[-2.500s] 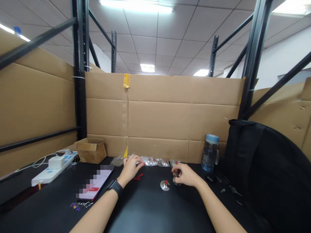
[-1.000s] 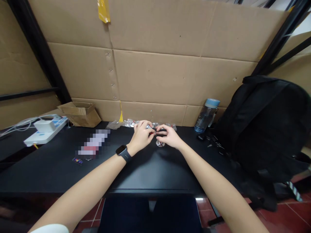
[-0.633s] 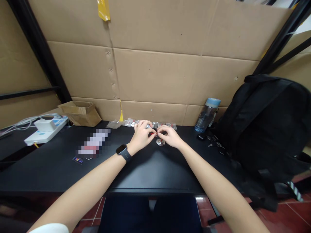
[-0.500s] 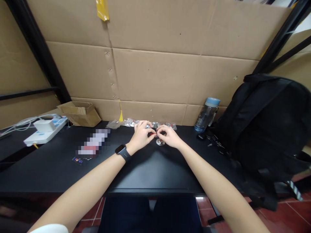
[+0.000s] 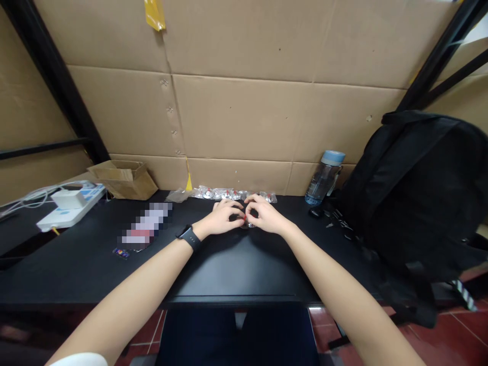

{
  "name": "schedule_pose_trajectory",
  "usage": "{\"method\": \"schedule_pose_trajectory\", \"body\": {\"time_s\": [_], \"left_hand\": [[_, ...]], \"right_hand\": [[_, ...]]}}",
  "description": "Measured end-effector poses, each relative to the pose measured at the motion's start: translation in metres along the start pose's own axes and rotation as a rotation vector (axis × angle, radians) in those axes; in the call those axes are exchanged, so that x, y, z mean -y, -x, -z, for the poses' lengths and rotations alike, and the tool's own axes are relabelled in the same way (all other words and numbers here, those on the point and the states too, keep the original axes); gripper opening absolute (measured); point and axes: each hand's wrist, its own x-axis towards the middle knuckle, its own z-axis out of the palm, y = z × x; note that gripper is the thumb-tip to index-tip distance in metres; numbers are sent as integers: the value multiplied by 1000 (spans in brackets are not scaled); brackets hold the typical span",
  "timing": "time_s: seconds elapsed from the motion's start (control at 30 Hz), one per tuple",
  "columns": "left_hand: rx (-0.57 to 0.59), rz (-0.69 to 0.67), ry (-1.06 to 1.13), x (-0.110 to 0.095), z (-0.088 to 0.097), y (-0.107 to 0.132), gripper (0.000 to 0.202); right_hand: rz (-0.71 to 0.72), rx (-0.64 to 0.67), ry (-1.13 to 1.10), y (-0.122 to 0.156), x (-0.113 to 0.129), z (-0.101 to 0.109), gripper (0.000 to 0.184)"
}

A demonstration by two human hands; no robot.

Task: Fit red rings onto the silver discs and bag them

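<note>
My left hand (image 5: pixel 223 218) and my right hand (image 5: pixel 265 214) meet over the middle of the black table (image 5: pixel 236 269). Between their fingertips is a small red and shiny silver round piece (image 5: pixel 250 223), mostly covered by the fingers. Thumb and forefinger of each hand are bent into a pinch on it. Its exact kind cannot be made out. Behind the hands lies a row of clear plastic packets (image 5: pixel 227 193) with similar silver and red pieces inside, against the cardboard wall.
On the left are a white power strip (image 5: pixel 64 216) with a charger, an open cardboard box (image 5: pixel 125 183) and a blurred-out flat item (image 5: pixel 147 226). To the right stand a blue-capped bottle (image 5: pixel 324 178), keys (image 5: pixel 335 221) and a large black backpack (image 5: pixel 423 198). Cardboard wall (image 5: pixel 244 117) closes off the back.
The silver disc, seen below the right fingers before, is now mostly hidden between both hands. The left hand has turned and dropped slightly. The view has shifted a little.
</note>
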Motion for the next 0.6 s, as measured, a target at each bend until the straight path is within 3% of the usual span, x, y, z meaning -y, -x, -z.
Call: {"method": "schedule_pose_trajectory", "body": {"time_s": [0.3,0.37,0.5,0.6], "left_hand": [[59,1,-66,17,7,1,28],[27,108,-144,30,14,3,32],[-83,503,-456,63,31,17,38],[-93,722,-558,85,39,30,40]], "right_hand": [[-11,64,-29,2,-1,-4,6],[-15,91,-36,2,-1,-6,5],[4,124,-20,3,1,-9,7],[13,126,-21,3,1,-10,6]]}}
